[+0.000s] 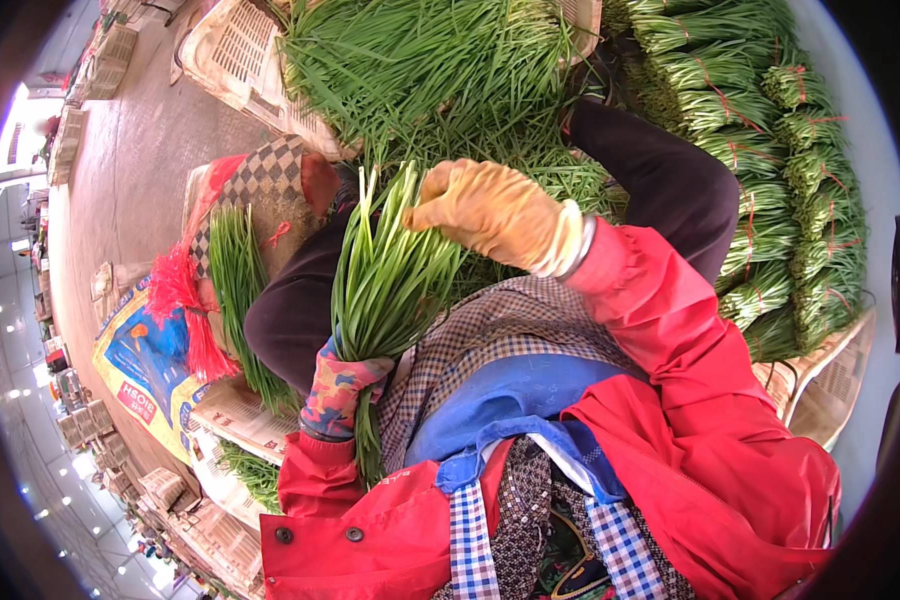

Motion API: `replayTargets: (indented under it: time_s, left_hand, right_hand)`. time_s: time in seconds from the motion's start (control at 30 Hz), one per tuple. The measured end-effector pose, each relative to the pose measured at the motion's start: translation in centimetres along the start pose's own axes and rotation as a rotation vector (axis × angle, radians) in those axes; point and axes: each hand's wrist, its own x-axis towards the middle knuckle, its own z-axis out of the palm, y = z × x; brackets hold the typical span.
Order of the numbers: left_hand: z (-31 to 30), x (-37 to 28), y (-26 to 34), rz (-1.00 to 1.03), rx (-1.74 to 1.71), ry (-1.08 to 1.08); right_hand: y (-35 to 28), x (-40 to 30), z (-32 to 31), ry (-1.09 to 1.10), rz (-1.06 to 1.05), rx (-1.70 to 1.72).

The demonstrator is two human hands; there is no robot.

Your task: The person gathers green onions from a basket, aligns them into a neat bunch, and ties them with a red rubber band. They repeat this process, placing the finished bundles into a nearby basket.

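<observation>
My left hand (343, 394), in a patterned cloth glove, is closed around a bunch of green chives (386, 300). The bunch stands with its pale cut ends fanned upward, and its leaf tips hang below the fist. At the upper right of the bunch is my right hand (495, 214) in an orange rubber glove, fingers curled close to the pale ends. Whether those fingers pinch a stalk is hidden. Beyond both hands, a large heap of loose chives (427, 60) spills over a plastic crate (232, 56).
Tied chive bundles (742, 150) are stacked in rows on the right. On the left, a chive bundle (240, 300) lies beside my knee, near red plastic ties (195, 315) and a blue and yellow printed sack (142, 367). More crates (109, 60) line the far floor.
</observation>
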Motion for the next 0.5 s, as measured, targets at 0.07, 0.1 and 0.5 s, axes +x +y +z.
replayTargets:
  time_s: [0.07,0.1,0.5]
  left_hand:
    - [0.2,-0.3,0.2,-0.004,-0.046,-0.014]
    - [0.3,-0.4,0.3,-0.005,-0.068,-0.022]
    - [0.9,-0.6,0.6,0.055,-0.065,0.007]
  right_hand:
    - [0.1,0.1,0.6,-0.079,0.000,-0.106]
    - [0.2,0.1,0.7,-0.103,-0.010,-0.109]
    - [3.3,-2.0,-6.1,0.446,0.379,1.097]
